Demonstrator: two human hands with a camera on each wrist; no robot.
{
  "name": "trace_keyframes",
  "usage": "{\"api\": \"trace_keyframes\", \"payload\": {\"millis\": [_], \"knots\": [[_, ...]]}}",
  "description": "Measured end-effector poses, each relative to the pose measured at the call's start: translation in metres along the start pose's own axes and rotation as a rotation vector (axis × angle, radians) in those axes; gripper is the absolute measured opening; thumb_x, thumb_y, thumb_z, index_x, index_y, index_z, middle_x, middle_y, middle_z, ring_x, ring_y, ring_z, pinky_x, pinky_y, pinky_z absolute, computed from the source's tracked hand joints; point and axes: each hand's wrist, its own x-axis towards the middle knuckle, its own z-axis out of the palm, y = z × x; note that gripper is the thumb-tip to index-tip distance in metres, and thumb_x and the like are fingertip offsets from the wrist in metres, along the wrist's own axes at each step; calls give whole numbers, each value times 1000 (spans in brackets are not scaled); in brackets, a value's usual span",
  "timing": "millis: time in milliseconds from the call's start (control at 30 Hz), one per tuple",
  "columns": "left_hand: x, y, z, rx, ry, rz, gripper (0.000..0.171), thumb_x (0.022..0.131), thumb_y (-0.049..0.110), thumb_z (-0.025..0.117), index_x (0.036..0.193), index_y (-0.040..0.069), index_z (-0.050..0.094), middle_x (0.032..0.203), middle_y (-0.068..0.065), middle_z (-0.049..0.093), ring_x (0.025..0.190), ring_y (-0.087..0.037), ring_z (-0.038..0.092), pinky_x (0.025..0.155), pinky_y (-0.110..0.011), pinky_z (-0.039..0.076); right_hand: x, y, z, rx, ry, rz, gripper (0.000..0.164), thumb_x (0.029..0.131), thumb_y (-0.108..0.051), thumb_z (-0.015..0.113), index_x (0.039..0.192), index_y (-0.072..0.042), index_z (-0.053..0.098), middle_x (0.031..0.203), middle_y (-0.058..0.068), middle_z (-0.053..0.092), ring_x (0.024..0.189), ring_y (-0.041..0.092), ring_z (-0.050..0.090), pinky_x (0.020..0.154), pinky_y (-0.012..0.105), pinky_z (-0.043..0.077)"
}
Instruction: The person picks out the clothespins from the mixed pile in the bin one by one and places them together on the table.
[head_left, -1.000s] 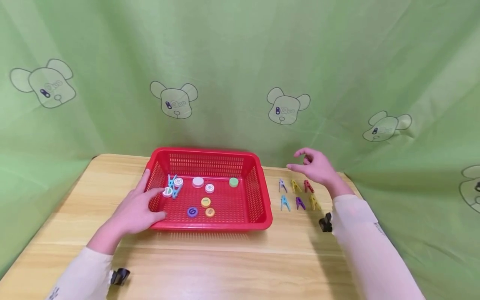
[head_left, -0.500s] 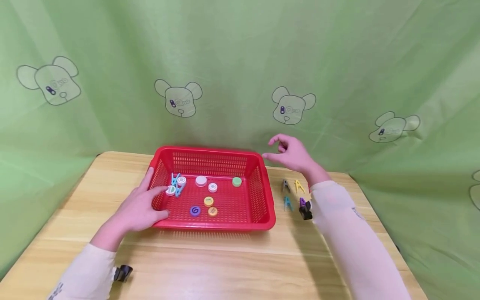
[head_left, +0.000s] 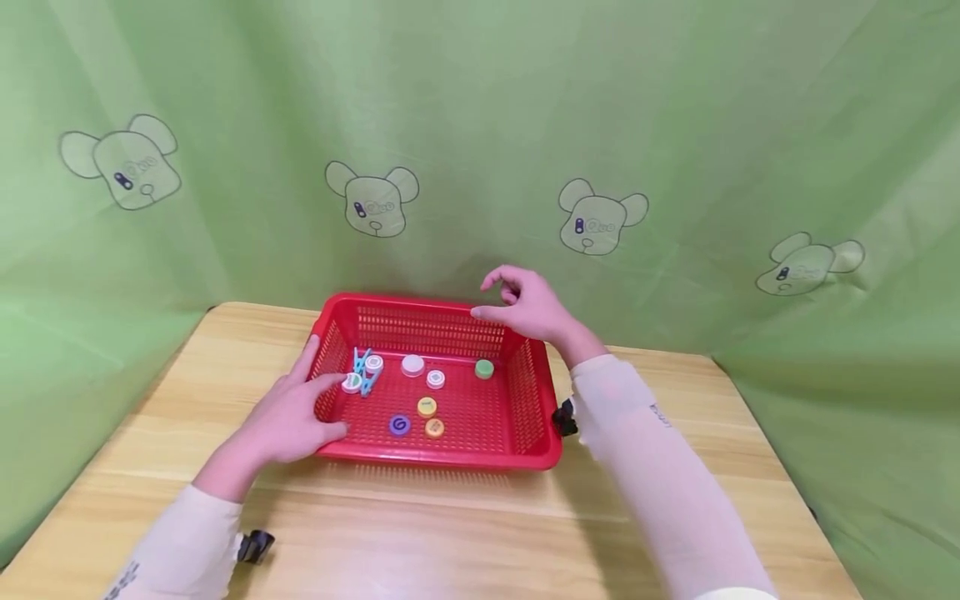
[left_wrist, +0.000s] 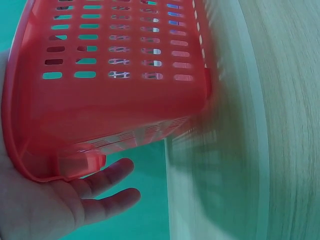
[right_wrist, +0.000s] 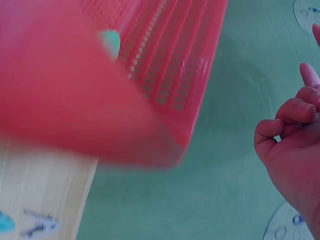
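Note:
A red plastic basket (head_left: 442, 460) stands on the wooden table. My left hand (head_left: 288, 417) holds its left rim, thumb and index finger inside, the index tip by a white cap (head_left: 352, 383). In the left wrist view two fingers (left_wrist: 112, 205) lie outside the rim. My right hand (head_left: 528, 307) is in the air over the basket's back right rim, thumb and index finger apart, with nothing seen between them. Its other fingers are curled in the right wrist view. Two light blue clothespins (head_left: 370, 382) lie in the basket near the left hand.
More round caps are spread over the basket floor: a green cap (head_left: 483, 368), a yellow cap (head_left: 427, 407), an orange cap (head_left: 434, 428), a purple cap (head_left: 400, 425) and several white ones. A clothespin (right_wrist: 41, 223) shows on the table. Behind hangs a green curtain (head_left: 480, 142).
My right hand has moved left, from above the clothespins at the right to above the basket's back right rim. The sleeve now hides those clothespins in the head view. My left hand keeps its place.

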Motion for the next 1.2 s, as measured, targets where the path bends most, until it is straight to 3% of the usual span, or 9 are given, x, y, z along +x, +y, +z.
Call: {"api": "trace_keyframes", "payload": {"millis": [700, 867, 1067, 1200], "knots": [[3, -2, 0, 15, 7, -7, 79, 77, 29, 83, 145, 4, 51, 166, -15, -5, 141, -49, 24, 97, -65, 43, 17, 0, 90, 179, -130, 52, 43, 83, -26, 84, 116, -8, 64, 71, 7, 38, 67, 21, 38, 66, 34, 40], [1, -3, 1, 19, 4, -9, 79, 77, 29, 83, 145, 4, 51, 166, -15, -6, 140, -50, 26, 98, -65, 41, 18, 2, 105, 179, -182, 63, 44, 82, -23, 85, 120, -10, 65, 74, 8, 41, 67, 20, 39, 64, 32, 39], [2, -4, 2, 15, 2, -8, 79, 77, 29, 83, 145, 4, 51, 166, -14, -6, 142, -47, 22, 99, -65, 41, 20, 8, 115, 198, -300, 106, 54, 81, -25, 86, 128, -11, 64, 73, 7, 41, 67, 20, 39, 63, 32, 39], [4, -4, 2, 7, 13, 2, 82, 77, 29, 83, 147, 3, 48, 166, -13, -7, 142, -47, 22, 99, -65, 40, 23, 12, 119, 216, -324, 138, 53, 82, -22, 84, 130, -12, 64, 72, 5, 39, 68, 20, 40, 64, 31, 39]]}}
